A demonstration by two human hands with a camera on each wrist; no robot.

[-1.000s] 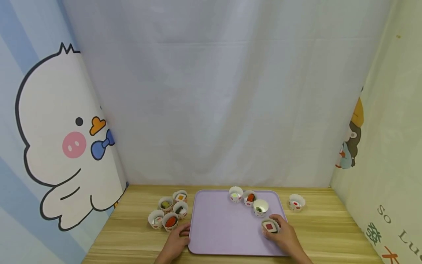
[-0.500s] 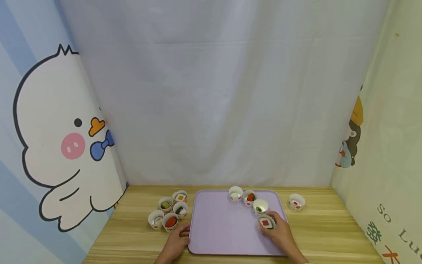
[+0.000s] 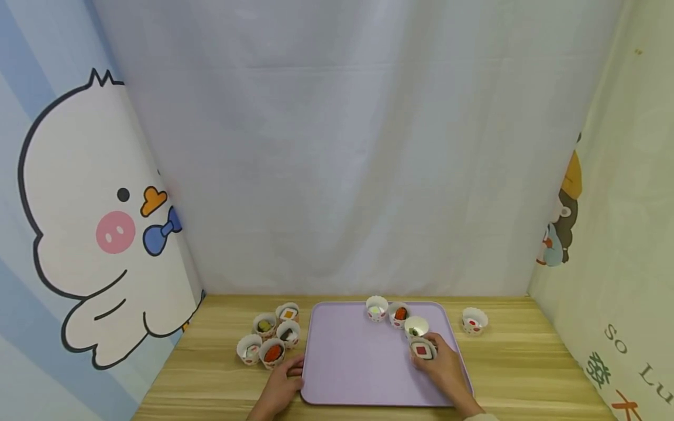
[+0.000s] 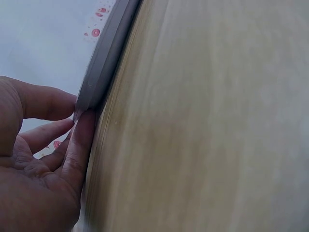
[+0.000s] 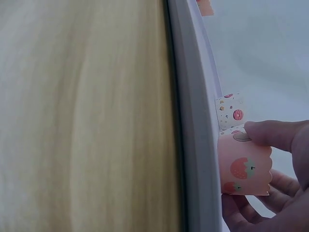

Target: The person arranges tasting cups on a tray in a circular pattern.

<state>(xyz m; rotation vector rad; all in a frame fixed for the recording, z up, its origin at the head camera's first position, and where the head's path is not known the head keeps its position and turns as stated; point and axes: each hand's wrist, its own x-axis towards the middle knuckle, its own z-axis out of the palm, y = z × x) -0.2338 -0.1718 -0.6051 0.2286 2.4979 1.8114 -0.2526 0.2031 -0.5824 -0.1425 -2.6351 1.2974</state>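
My right hand (image 3: 439, 365) grips a paper baking cup (image 3: 423, 349) over the tray's right side. The cup holds a toy-like sushi piece, white with a dark red square centre. Its outside is pink with strawberries in the right wrist view, and a white patterned cup (image 5: 231, 112) stands right beside it. My left hand (image 3: 281, 385) is at the left edge of the lilac tray (image 3: 363, 365); in the left wrist view, thumb and fingers pinch the tray's rim (image 4: 104, 60). On the tray, a cup with green filling (image 3: 416, 326) sits just behind the held cup.
Farther back on the tray are a cup with an orange-red piece (image 3: 399, 316) and a cup with a pale green piece (image 3: 377, 309). Several filled cups (image 3: 272, 353) cluster left of the tray. Another cup (image 3: 474, 321) stands on the wooden table (image 3: 505, 374) to the right.
My right hand has moved the held cup back and left, up close to the cup with green filling. The left hand stays at the tray's edge.
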